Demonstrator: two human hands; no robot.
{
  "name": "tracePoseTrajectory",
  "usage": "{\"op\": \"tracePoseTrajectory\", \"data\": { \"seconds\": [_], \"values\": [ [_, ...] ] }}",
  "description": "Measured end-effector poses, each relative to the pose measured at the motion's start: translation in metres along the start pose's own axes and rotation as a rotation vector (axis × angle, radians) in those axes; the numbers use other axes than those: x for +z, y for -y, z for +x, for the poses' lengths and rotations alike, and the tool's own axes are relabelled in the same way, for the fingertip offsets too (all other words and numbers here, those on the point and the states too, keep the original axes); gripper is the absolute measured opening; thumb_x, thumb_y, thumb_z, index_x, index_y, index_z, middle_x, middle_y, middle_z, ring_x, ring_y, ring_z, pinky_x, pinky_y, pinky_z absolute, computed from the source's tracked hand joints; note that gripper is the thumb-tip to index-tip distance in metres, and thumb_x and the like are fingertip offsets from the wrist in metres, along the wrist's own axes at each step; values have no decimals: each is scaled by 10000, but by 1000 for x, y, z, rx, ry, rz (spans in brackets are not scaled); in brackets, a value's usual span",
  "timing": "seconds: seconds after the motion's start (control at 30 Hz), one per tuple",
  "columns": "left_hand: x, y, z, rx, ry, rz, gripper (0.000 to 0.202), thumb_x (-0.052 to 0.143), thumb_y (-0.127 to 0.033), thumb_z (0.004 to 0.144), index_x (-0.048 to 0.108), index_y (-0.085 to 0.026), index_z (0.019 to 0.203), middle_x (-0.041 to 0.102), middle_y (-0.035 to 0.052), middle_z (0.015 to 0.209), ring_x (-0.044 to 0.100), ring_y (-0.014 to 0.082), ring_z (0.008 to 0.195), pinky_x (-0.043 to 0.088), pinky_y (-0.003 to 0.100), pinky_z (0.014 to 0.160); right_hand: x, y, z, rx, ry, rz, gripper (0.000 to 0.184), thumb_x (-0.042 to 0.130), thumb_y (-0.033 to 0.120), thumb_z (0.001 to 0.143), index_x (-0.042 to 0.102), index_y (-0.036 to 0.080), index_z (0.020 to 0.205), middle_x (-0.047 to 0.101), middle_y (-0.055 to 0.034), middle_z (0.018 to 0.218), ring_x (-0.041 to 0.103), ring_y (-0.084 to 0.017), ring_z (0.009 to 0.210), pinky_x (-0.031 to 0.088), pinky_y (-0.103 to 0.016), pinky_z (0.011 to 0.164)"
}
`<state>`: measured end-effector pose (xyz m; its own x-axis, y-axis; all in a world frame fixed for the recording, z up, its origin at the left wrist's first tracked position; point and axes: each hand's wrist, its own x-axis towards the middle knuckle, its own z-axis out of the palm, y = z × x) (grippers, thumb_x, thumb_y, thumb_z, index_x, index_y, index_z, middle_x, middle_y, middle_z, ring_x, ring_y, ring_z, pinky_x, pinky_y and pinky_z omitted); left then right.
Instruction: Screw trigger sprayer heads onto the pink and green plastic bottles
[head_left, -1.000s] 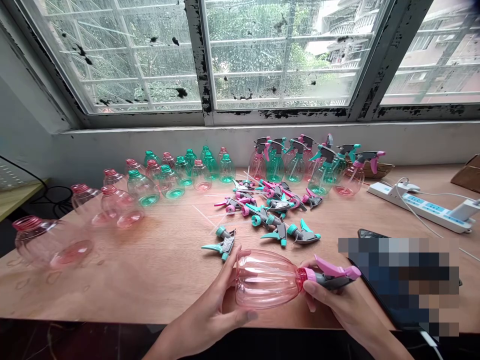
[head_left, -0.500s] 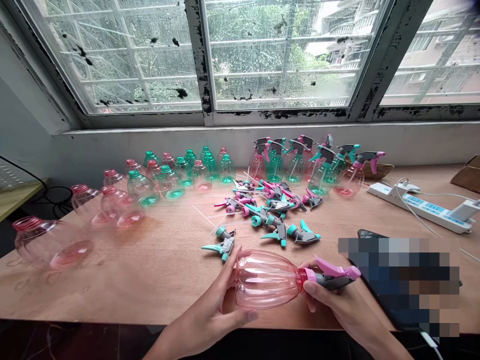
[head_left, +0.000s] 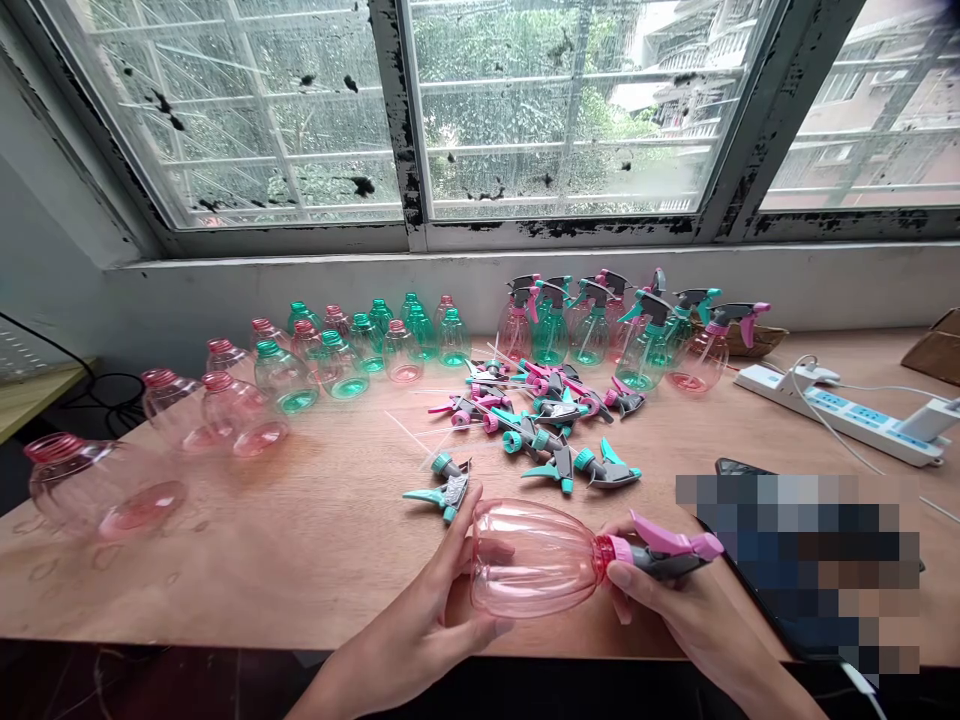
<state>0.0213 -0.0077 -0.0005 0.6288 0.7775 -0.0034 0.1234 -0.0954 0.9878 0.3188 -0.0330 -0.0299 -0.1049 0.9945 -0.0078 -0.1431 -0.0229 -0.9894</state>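
A clear pink spray bottle (head_left: 536, 556) lies sideways just above the near edge of the wooden table (head_left: 322, 520). My left hand (head_left: 427, 610) wraps round the bottle's base, thumb underneath and fingers behind it. A pink and grey trigger head (head_left: 664, 550) sits on the bottle's neck, and my right hand (head_left: 675, 600) is closed round that head and its collar.
Loose trigger heads (head_left: 540, 420) lie in a pile mid-table. Several uncapped pink and green bottles (head_left: 330, 355) stand at left and back, and capped bottles (head_left: 615, 325) stand at back right. A power strip (head_left: 847, 415) with cables lies at right, a dark phone (head_left: 750, 520) near my right hand.
The bottle has turned slightly about its long axis between my hands. Both hands stay in place and keep their grip.
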Motion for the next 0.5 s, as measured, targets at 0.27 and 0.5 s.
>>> {"op": "tracePoseTrajectory", "data": {
  "seconds": [0.27,0.5],
  "values": [
    [0,-4,1,-37,-2,3,1064,740,-292,961,-47,-456,1657,541,47,1483,492,238,1403,320,432,1241,1,2,0,1,0,-34,320,783,531,909,742,215,928,674,37,604,565,-187,624,351,-354,687],
    [1,-9,1,-56,-4,12,1067,732,-296,964,-63,-422,1664,527,66,1514,461,246,1423,301,434,1247,0,1,0,15,-6,-49,345,782,549,900,755,206,926,675,32,606,571,-196,629,366,-364,706]
  ]
}}
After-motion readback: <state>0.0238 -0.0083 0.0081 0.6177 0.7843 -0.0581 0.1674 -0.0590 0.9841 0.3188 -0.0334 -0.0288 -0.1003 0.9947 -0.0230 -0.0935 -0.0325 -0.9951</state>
